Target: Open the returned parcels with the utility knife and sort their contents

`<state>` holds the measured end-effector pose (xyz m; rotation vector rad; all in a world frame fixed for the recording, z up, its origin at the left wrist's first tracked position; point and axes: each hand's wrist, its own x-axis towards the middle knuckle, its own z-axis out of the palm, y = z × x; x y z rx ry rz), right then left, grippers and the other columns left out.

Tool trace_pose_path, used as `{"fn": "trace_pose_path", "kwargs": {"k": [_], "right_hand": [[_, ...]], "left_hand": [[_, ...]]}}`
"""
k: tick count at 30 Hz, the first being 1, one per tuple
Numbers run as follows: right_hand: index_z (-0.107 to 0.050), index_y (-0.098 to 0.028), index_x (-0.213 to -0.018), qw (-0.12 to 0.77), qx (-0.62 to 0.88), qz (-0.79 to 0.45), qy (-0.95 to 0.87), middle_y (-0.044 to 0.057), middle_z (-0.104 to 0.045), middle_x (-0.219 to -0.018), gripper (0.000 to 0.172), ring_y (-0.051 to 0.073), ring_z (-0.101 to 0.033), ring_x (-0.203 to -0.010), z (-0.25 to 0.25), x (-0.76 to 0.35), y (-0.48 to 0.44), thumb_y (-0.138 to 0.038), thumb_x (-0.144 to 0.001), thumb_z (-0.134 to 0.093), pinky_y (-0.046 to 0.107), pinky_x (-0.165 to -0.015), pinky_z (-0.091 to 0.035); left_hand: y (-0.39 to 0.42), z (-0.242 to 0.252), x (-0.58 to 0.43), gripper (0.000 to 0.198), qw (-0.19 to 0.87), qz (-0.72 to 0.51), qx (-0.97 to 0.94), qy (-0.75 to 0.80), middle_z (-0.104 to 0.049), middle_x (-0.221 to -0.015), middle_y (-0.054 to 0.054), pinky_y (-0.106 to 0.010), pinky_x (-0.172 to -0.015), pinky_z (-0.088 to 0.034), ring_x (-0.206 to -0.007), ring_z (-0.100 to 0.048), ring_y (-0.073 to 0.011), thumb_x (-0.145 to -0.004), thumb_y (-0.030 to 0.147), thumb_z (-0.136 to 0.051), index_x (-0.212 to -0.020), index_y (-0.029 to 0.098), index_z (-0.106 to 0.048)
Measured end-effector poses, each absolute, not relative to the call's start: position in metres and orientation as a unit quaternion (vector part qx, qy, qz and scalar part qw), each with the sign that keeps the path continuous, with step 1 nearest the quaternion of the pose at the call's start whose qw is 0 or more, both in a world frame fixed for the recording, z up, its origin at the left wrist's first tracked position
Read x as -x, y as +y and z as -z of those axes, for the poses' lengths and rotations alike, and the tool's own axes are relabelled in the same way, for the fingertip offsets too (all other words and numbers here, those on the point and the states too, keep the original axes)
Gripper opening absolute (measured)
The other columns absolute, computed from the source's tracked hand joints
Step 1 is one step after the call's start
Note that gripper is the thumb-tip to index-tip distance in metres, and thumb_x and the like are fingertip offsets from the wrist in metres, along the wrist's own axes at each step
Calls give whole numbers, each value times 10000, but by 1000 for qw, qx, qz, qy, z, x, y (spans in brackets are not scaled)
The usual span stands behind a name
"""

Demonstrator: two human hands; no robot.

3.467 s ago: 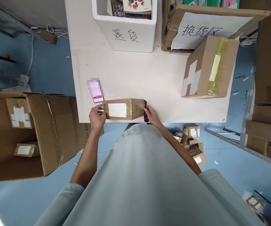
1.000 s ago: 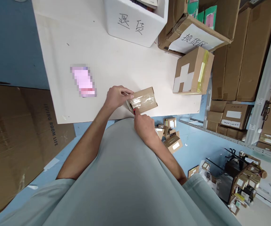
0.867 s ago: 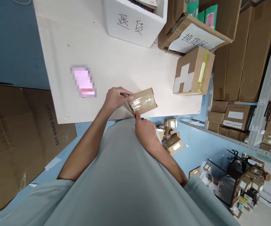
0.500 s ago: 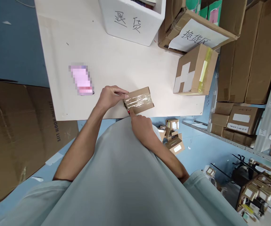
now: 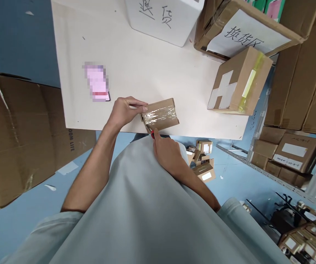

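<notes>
A small brown cardboard box point(image 5: 160, 114) with shiny clear tape across its top lies near the front edge of the white table point(image 5: 136, 69). Its left end has a loose flap at the lower corner. My left hand point(image 5: 127, 110) pinches the upper left corner of the box between thumb and fingers. At the lower left corner, my right hand point(image 5: 166, 148) is closed around a small red tool point(image 5: 153, 134), mostly hidden by the fingers, with the index finger stretched along it. The tool touches or nearly touches the flap.
A pixelated pink item point(image 5: 96, 82) lies on the table's left. At the back stand a white bin point(image 5: 160, 22) and an open carton point(image 5: 248, 33). A taped box point(image 5: 237, 82) sits at the right. A large carton point(image 5: 23, 139) stands left of the table.
My right hand and the red tool have moved slightly down from the box's corner, and the flap there stands out more. My left hand still pinches the box. The view has shifted.
</notes>
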<state>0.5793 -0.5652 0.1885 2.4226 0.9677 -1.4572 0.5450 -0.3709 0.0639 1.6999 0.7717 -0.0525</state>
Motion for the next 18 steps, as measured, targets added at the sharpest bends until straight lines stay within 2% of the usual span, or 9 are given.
{"fn": "trace_pose_path", "kwargs": {"k": [6,10,14,18], "right_hand": [[-349,-121,-1754,69,-802,463,371,182,-835,-1147,668,306,-809,-1039,-173,-588,-555,-53,-1091,-390,392,-874,-617],[-341,-216,-1778,76,-798,458,384,134,-840,-1115,605,287,-805,-976,-177,-595,-565,-182,-1175,-373,375,-864,-600],[-316,-323,-1797,51,-828,434,351,94,-841,-1175,586,280,-795,-1010,-196,-609,-594,-343,-1212,-348,338,-864,-566],[-336,-289,-1792,29,-897,359,257,81,-849,-1129,584,283,-790,-969,-199,-631,-624,-355,-1212,-320,316,-842,-533]], "left_hand": [[-373,-66,-543,368,578,17,-738,349,-839,-1086,-80,-474,-1017,-647,-1086,-762,-310,-790,586,-946,-980,274,-905],[-370,-62,-543,363,582,17,-739,338,-832,-1096,-82,-458,-1006,-640,-1079,-758,-302,-808,578,-925,-998,270,-903],[-373,-67,-543,304,559,12,-763,323,-811,-1138,-78,-480,-1042,-623,-1094,-743,-303,-888,530,-847,-1069,289,-883],[-405,-80,-553,301,479,-41,-837,262,-754,-1345,-80,-592,-1235,-497,-1354,-645,-362,-985,458,-729,-1222,296,-819]]}}
